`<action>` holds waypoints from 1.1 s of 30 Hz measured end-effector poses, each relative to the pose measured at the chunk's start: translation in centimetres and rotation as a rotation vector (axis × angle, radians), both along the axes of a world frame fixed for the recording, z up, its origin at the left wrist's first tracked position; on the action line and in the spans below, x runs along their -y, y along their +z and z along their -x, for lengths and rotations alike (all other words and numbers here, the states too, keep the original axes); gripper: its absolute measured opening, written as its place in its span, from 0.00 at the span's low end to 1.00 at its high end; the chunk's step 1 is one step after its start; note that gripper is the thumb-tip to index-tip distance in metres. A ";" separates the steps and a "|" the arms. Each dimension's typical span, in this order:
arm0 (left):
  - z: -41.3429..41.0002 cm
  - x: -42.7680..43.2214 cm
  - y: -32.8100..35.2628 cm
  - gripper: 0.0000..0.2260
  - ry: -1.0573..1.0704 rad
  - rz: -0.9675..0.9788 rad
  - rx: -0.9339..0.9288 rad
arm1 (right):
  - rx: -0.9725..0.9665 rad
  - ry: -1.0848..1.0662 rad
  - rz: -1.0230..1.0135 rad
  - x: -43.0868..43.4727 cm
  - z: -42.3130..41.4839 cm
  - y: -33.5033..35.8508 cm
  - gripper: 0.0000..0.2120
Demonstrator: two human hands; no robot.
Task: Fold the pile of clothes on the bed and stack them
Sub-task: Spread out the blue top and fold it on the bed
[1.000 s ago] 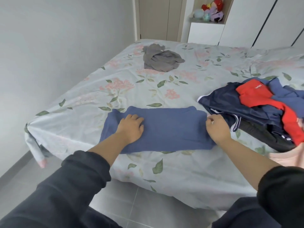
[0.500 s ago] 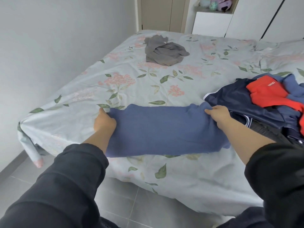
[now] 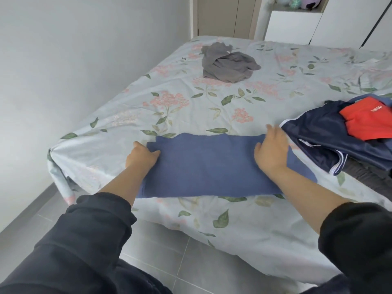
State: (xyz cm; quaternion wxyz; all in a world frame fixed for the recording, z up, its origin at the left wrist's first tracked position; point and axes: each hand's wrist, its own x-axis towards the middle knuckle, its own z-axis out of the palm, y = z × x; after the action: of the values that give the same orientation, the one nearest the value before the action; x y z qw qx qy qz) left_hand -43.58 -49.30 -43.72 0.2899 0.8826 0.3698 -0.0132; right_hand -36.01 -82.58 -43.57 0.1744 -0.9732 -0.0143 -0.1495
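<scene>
A blue garment [image 3: 207, 166], folded into a wide band, lies flat near the front edge of the floral bed [image 3: 169, 107]. My left hand [image 3: 141, 158] grips its left end, thumb on top and fingers tucked under the cloth. My right hand [image 3: 272, 150] rests on its right end with fingers straight and spread. The unfolded pile sits at the right: a navy garment [image 3: 322, 141] with white trim, a red one [image 3: 369, 122] on top of it, and dark cloth beneath.
A crumpled grey garment [image 3: 228, 64] lies far back on the bed. A grey wall runs along the left. White cabinets [image 3: 292, 26] and a shelf with toys stand behind the bed. Grey floor tiles [image 3: 180, 257] show below the front edge.
My left hand moved from the top of the blue garment to its left end and gripped it. My right hand went from pinching the right edge to lying flat on it.
</scene>
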 end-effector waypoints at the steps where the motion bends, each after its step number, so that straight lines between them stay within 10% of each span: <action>1: 0.3 -0.1 0.3 0.26 -0.005 0.036 -0.029 | 0.012 0.126 0.058 -1.3 1.0 -0.3 0.27; 7: 2.7 -0.3 1.5 0.22 -0.003 0.690 -0.073 | -0.402 0.418 0.402 -5.5 5.1 -4.2 0.28; 11: 3.7 1.4 2.6 0.17 0.004 0.917 -0.042 | -0.481 0.443 0.249 -4.9 4.7 -3.7 0.28; 18: -0.3 10.3 6.9 0.10 -0.267 0.440 0.237 | -0.550 0.143 -0.909 0.3 4.1 1.0 0.17; 21: -0.7 16.4 8.5 0.14 -0.662 0.615 0.106 | -0.700 -0.014 -1.420 2.8 3.5 2.1 0.22; 24: -0.8 18.2 6.9 0.22 -0.775 0.710 0.150 | -0.772 -0.079 -1.542 4.5 3.4 1.9 0.25; 28: -0.3 15.0 2.9 0.18 -0.564 0.224 0.445 | -0.790 -0.086 -1.489 4.6 3.4 1.4 0.23; 33: 0.7 13.8 -2.7 0.25 -0.821 -0.153 0.050 | -0.619 -0.027 -1.069 1.9 3.7 0.7 0.21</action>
State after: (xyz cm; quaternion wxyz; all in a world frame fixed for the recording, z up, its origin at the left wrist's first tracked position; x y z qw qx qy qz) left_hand -44.30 -63.05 -46.39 0.2033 0.9758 -0.0200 -0.0787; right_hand -39.68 -84.48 -42.84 0.6322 -0.7494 0.1260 0.1513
